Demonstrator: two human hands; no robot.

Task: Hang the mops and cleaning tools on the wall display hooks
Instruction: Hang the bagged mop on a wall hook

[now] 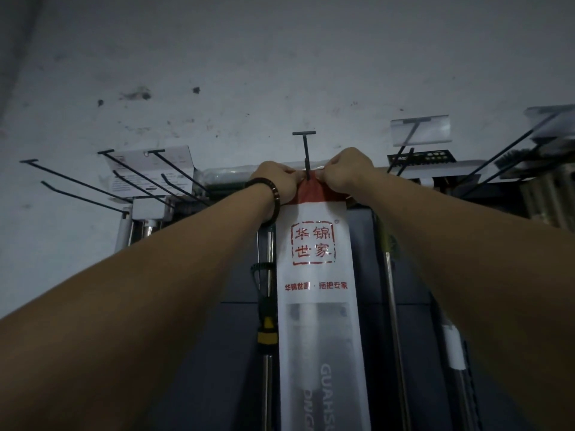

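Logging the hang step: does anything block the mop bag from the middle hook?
Nothing visible does. The left hand and right hand pinch the mop bag by its red top, right at the hook.

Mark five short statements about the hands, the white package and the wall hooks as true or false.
1. Both the left hand and the right hand pinch the red top of the white package. True.
2. The dark bracelet is on the right wrist. False: the bracelet is on the left wrist.
3. The package's top is held at the black centre hook. True.
4. The two far-left hooks carry mops. False: the far-left hooks are bare wires.
5. The package's print is blue. False: its seal and lettering are red.
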